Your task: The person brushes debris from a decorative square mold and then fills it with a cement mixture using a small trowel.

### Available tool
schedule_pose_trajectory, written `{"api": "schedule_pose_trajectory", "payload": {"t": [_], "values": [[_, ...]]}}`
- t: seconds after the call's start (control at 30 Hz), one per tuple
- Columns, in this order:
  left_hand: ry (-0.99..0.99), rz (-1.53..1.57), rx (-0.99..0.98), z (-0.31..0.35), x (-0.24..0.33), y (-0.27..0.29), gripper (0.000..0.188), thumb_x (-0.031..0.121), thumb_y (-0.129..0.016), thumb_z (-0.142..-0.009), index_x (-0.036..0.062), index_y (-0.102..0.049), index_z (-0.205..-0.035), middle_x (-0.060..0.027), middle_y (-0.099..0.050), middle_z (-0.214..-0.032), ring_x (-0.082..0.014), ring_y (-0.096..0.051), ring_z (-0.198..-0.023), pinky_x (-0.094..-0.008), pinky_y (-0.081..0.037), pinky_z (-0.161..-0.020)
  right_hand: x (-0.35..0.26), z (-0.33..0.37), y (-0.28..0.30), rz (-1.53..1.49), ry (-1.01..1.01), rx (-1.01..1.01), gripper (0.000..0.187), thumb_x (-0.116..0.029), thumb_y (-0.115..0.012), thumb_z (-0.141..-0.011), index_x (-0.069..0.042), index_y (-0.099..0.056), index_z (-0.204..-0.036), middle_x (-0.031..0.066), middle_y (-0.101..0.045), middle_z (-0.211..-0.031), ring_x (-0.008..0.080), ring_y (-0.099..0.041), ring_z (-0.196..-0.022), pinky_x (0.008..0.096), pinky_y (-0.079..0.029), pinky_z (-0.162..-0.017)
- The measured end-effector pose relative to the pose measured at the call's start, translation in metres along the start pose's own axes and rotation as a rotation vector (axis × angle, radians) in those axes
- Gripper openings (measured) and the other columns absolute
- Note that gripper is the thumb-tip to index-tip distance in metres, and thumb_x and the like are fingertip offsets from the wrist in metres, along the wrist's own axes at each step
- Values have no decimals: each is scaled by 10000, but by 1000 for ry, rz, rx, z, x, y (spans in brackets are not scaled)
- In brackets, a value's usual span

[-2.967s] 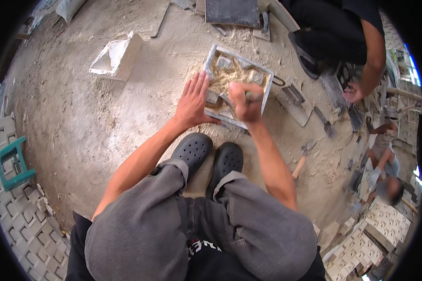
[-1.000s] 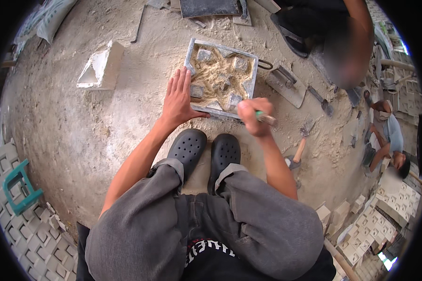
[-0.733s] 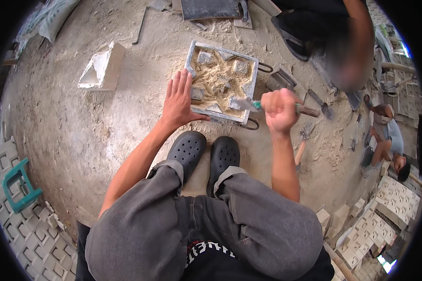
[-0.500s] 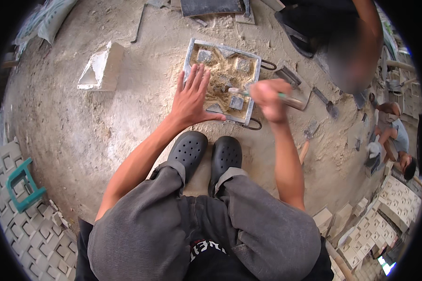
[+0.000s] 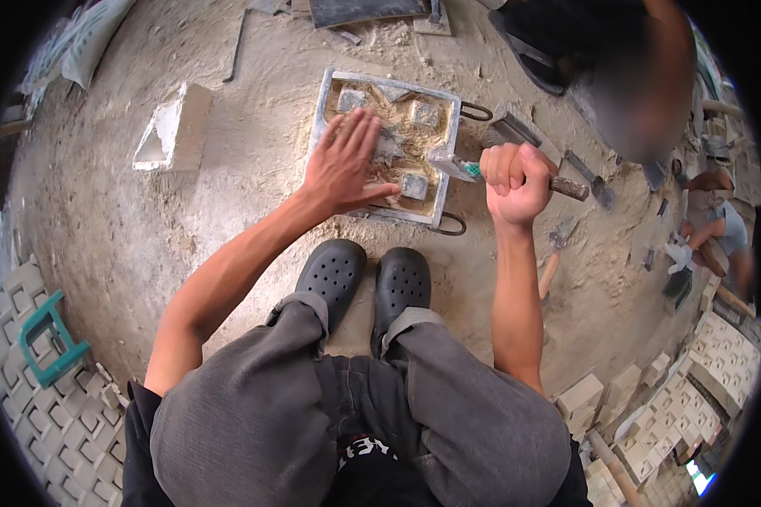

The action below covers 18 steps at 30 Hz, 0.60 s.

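Your left hand (image 5: 344,160) lies flat with spread fingers on the damp, grainy sand inside the square metal mould (image 5: 386,145), which sits on the sandy ground just in front of your black perforated clogs (image 5: 365,279). Small grey blocks stand out of the sand. Your right hand (image 5: 514,179) is a closed fist around a trowel (image 5: 482,169), beside the right edge of the mould. Its blade is pale and partly blurred; the fist hides most of the handle.
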<state>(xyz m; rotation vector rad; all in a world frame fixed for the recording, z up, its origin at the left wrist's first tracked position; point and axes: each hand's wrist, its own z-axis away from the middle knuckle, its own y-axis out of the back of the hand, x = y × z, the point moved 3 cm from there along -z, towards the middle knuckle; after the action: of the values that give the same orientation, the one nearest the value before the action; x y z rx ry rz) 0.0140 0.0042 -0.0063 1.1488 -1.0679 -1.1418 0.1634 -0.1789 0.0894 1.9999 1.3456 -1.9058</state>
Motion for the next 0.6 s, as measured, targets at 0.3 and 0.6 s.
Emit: {"api": "schedule_pose_trajectory", "payload": {"t": [0.3,0.6], "values": [[11,173,77,-4,21,4,1179,868,-430,-842,-41,-257,-1573,-250,-211,-1651,-368,-130,-1561,-469,-86,-1266,-24,-31,-51,53,159,232,456,-160,-449,-1003,-117,-309,-571,5,-314,-475,105,-235,-425,311,-247,-452],[24,296,170,6,16,7,1195,840,-540,-804,-44,-275,-1562,-240,-231,-1647,-355,-139,-1562,-478,-101,-1264,50,-5,-21,108,37,398,467,-205,-488,-1008,-131,-319,-579,-25,-352,-493,90,-313,-447,299,-265,-466]]}}
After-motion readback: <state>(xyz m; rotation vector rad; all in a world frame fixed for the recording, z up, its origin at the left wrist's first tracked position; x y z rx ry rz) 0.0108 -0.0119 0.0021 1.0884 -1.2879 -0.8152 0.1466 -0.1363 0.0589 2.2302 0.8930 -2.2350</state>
